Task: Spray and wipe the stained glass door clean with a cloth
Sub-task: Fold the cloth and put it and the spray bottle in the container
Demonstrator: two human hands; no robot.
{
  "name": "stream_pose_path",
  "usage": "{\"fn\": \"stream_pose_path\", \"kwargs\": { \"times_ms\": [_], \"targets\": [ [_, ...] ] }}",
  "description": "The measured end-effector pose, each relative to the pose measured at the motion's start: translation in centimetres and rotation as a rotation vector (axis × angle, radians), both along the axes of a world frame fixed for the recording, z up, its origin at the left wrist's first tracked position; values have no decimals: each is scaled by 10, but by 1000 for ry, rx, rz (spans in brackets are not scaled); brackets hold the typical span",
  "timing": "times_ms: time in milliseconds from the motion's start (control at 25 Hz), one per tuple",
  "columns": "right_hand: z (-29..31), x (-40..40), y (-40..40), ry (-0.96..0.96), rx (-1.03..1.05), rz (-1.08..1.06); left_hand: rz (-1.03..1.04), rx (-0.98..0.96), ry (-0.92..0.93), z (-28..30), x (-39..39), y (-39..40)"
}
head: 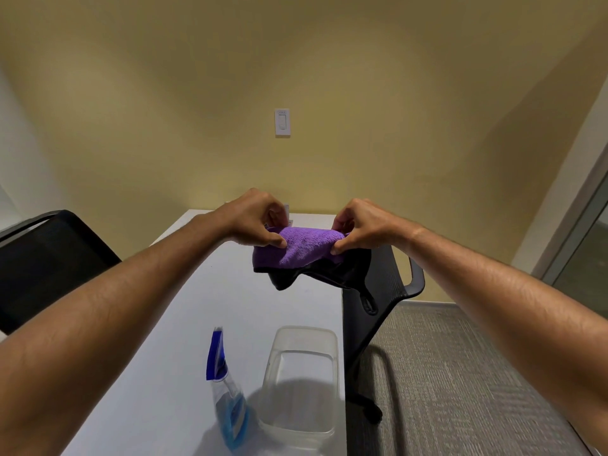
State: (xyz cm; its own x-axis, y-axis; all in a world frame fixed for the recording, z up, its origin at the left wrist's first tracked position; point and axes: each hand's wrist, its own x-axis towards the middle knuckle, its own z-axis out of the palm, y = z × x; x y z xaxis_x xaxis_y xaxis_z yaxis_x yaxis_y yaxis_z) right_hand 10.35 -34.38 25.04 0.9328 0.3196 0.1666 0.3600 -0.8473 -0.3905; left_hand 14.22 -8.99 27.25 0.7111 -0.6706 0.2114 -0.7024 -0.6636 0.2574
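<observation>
Nearest to you, on the white table (184, 324), the spray bottle (230, 403) stands at the near edge, clear-bodied with blue liquid low inside and a blue trigger head on top; it looks blurred. Just to its right sits a clear plastic container (301, 386), open at the top, close beside the bottle, though whether the two touch cannot be told. Right of the table, grey carpet (460, 373) covers the floor.

Farther out, your two bare forearms reach forward over the table and meet at the cloth (302, 250), which you hold in the air above the far half of the tabletop. It is purple on the upper face and black along the lower hanging edge. Your left hand (253, 222) is pinched shut on the cloth's left end, thumb pressed against the fabric. Your right hand (362, 227) is clamped on the right end the same way, fingers curled over the top.

A black chair (391, 284) stands at the table's right side below your right hand, and another black chair (49, 258) stands at the left. On the far yellow wall (362, 93) a white light switch (282, 122) is mounted. At the far right edge a pane of the glass door (589, 245) shows in its pale frame, well apart from the cloth.
</observation>
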Motion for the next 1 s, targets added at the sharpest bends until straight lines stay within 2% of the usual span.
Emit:
{"fn": "stream_pose_path", "kwargs": {
  "times_ms": [200,600,880,1000],
  "targets": [
    [-4,-1,4,32,37,17,-4,74,-47,-6,-1,-3],
    [-26,-3,3,163,74,20,24,34,-60,-2,3,7],
    [-29,-12,3,225,0,22,52,-8,-59,-2,9,15],
    [-34,-17,11,256,100,-2,37,-35,-44,2,10,16]
  ]
}}
